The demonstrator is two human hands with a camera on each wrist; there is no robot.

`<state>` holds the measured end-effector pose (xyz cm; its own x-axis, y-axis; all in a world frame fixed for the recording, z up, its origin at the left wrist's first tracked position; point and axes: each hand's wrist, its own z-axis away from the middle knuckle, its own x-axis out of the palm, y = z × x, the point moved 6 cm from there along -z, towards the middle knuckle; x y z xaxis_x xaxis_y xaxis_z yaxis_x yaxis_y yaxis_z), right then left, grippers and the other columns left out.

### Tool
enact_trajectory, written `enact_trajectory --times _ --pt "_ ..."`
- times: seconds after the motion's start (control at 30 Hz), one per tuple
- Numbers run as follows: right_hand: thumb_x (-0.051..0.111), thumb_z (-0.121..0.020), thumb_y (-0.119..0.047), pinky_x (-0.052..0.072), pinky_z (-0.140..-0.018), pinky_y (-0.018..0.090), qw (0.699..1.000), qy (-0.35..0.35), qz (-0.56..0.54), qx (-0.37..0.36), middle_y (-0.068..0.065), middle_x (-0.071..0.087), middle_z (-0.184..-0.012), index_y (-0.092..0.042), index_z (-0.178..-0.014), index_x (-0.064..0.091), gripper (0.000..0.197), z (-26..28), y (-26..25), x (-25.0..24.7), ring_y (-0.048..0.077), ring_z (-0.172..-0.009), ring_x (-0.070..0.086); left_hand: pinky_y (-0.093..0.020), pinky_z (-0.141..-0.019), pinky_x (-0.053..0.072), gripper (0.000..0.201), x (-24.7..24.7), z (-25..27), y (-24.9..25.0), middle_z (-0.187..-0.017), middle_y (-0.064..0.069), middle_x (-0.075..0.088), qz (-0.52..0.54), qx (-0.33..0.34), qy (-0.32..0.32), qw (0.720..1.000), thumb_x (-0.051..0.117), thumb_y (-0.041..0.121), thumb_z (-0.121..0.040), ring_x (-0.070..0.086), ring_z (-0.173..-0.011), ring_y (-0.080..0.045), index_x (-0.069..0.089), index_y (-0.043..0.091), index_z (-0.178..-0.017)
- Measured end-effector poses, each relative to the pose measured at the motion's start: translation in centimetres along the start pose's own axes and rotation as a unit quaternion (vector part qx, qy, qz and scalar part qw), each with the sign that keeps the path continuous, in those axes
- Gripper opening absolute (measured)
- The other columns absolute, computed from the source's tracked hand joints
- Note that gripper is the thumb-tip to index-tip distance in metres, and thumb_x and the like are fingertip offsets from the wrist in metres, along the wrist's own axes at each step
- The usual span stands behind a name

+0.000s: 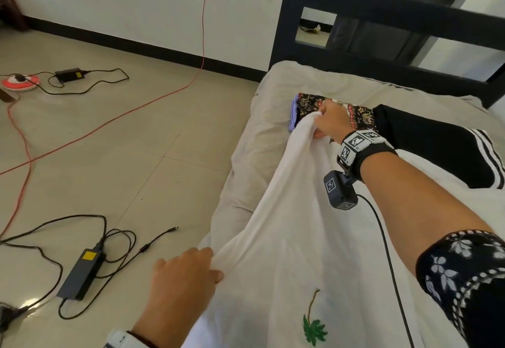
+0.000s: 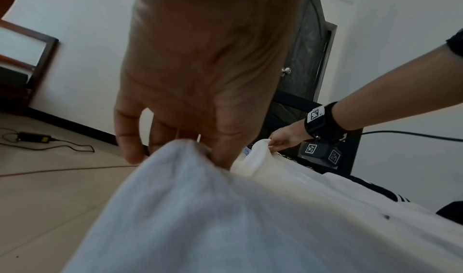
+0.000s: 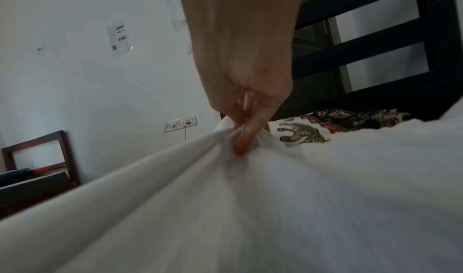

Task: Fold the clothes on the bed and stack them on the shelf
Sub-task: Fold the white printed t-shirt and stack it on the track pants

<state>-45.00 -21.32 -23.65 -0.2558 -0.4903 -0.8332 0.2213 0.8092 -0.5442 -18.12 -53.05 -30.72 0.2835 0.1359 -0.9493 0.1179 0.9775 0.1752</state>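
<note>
A white garment [image 1: 289,241] with a green palm print lies stretched over the bed's left side. My left hand [image 1: 191,271] pinches its near edge, with the cloth [image 2: 225,208] bunched under the fingers [image 2: 220,148]. My right hand [image 1: 328,121] grips the far end of the same edge, thumb and fingers [image 3: 244,138] curled into the white fabric [image 3: 275,198]. Between both hands the edge is pulled taut and lifted. Behind the right hand sits a folded patterned garment [image 1: 311,104] on a purple one [image 1: 293,115].
Black trousers with white stripes [image 1: 437,145] lie on the bed [image 1: 246,140] at the right. The dark bed frame [image 1: 382,33] rises at the far end. On the tiled floor to the left lie a power adapter [image 1: 82,274], black cables and a red cord [image 1: 109,126].
</note>
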Motion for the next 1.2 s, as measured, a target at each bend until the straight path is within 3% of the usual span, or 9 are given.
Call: enact_trajectory --times 0.17,0.3,0.43,0.53,0.67,0.8,0.97,1.13,1.2 --pt "0.068 -0.077 -0.001 0.051 -0.061 0.025 0.997 -0.066 -0.030 -0.011 0.002 0.061 -0.092 -0.017 -0.091 0.061 0.023 0.8 0.3 1.8 0.020 -0.082 0.061 -0.029 -0.089 0.033 0.031 0.1 -0.3 -0.4 -0.116 0.012 0.059 -0.005 -0.024 -0.045 0.999 0.037 0.048 -0.099 0.057 -0.112 -0.012 0.050 0.034 -0.123" --pt "0.058 -0.092 -0.007 0.050 -0.051 0.019 0.998 -0.040 -0.055 0.003 0.005 0.066 -0.099 -0.014 -0.093 0.064 0.010 0.9 1.8 0.6 0.017 -0.070 0.068 -0.029 -0.085 0.041 0.026 0.1 -0.6 -0.9 -0.090 0.013 0.054 0.087 -0.037 -0.060 0.994 0.030 0.055 -0.099 0.060 -0.098 -0.014 0.044 0.033 -0.099" --pt "0.052 -0.094 -0.012 0.047 -0.084 0.034 0.990 0.023 0.113 0.076 0.018 0.063 -0.113 0.003 -0.108 0.063 0.023 0.7 6.5 -3.0 0.034 -0.106 0.059 -0.025 -0.077 0.041 0.028 -0.6 -0.8 -0.5 -0.090 0.013 0.062 0.096 -0.027 -0.021 0.995 0.028 0.051 -0.100 0.060 -0.088 -0.009 0.049 0.033 -0.097" --pt "0.065 -0.087 -0.029 0.046 -0.095 0.043 0.976 0.029 0.148 0.157 0.021 0.058 -0.122 -0.001 -0.116 0.058 0.040 1.7 10.7 -4.5 0.040 -0.115 0.053 -0.025 -0.070 0.038 0.023 -0.6 -1.0 -0.4 -0.089 0.011 0.063 0.079 -0.034 -0.027 0.996 0.032 0.048 -0.101 0.060 -0.086 -0.011 0.049 0.032 -0.097" --pt "0.070 -0.084 -0.046 0.046 -0.091 0.039 0.972 -0.003 0.138 0.192 0.019 0.060 -0.119 0.001 -0.121 0.055 0.061 2.6 14.4 -4.4 0.037 -0.113 0.057 -0.025 -0.070 0.042 0.019 -0.7 -1.1 -0.9 -0.089 0.010 0.062 0.036 -0.048 -0.020 0.998 0.031 0.043 -0.101 0.058 -0.081 -0.014 0.044 0.030 -0.099" --pt "0.067 -0.087 -0.038 0.041 -0.077 0.031 0.977 0.003 0.124 0.176 0.018 0.064 -0.114 0.003 -0.108 0.062 0.045 2.7 14.8 -4.4 0.033 -0.106 0.060 -0.025 -0.072 0.043 0.018 -0.5 -1.3 -0.9 -0.082 0.011 0.054 0.048 -0.049 -0.029 0.997 0.031 0.043 -0.101 0.059 -0.084 -0.015 0.043 0.029 -0.098" --pt "0.075 -0.078 -0.047 0.043 -0.096 0.039 0.983 0.031 0.052 0.173 0.019 0.055 -0.129 0.001 -0.129 0.051 0.074 2.9 15.5 -4.4 0.036 -0.119 0.053 -0.024 -0.067 0.043 0.016 -0.2 -1.5 -0.9 -0.082 0.011 0.055 0.052 -0.050 -0.038 0.997 0.032 0.042 -0.100 0.060 -0.083 -0.013 0.042 0.030 -0.095" --pt "0.078 -0.077 -0.038 0.042 -0.077 0.030 0.991 0.064 -0.014 0.119 0.010 0.063 -0.098 -0.004 -0.098 0.065 0.042 3.1 14.9 -3.7 0.025 -0.098 0.059 -0.028 -0.074 0.050 0.028 0.1 -1.8 -0.9 -0.080 0.009 0.064 0.094 -0.058 -0.027 0.994 0.028 0.050 -0.099 0.062 -0.076 -0.013 0.043 0.029 -0.088" --pt "0.078 -0.078 -0.037 0.045 -0.081 0.031 0.993 0.039 -0.008 0.108 0.011 0.065 -0.098 -0.002 -0.096 0.069 0.041 3.1 14.4 -3.0 0.024 -0.095 0.058 -0.029 -0.074 0.051 0.028 0.1 -1.9 -0.9 -0.078 0.009 0.064 0.115 -0.058 -0.016 0.992 0.028 0.051 -0.099 0.062 -0.073 -0.012 0.044 0.031 -0.088"
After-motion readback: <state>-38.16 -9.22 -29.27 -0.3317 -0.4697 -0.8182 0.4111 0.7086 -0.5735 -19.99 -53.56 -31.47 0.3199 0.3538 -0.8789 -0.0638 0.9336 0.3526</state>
